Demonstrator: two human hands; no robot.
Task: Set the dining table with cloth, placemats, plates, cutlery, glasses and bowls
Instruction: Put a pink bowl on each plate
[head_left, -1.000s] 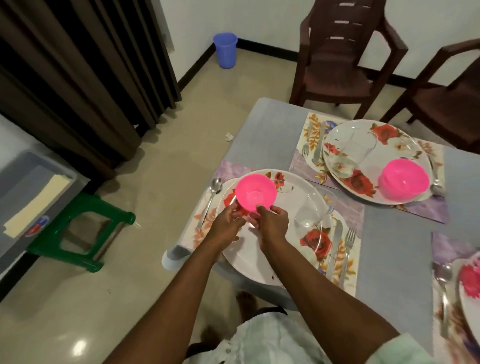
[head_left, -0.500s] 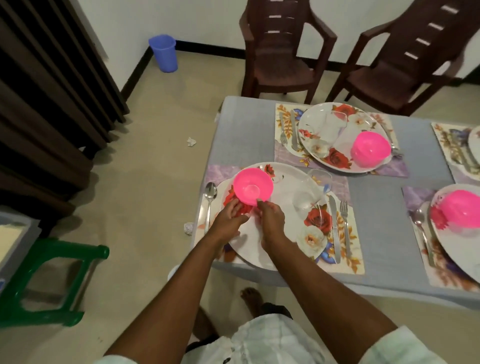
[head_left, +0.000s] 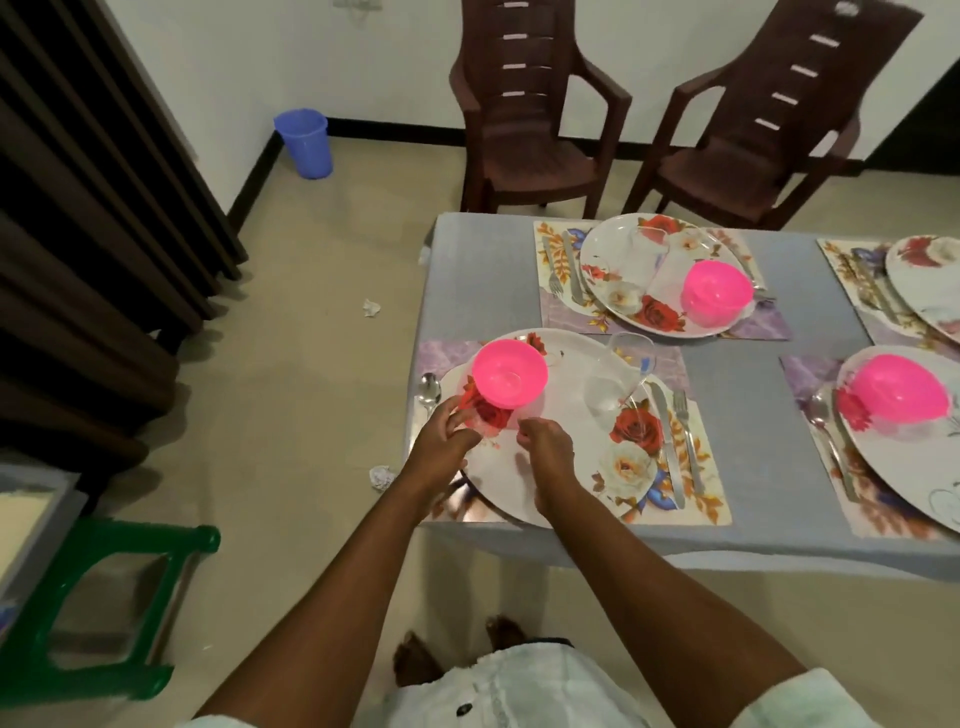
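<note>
Both hands have let go of the pink bowl (empty, on the floral plate), left hand and right hand loosely curled.

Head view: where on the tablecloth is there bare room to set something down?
Bare tablecloth lies at the far left corner, left of the far placemat, and in a strip between the near placemat and the right-hand setting. The near plate is crowded: pink bowl, glass, both hands.

Glossy pink plastic bowl, clear glass, shiny metal spoon, matt grey cloth.
</note>
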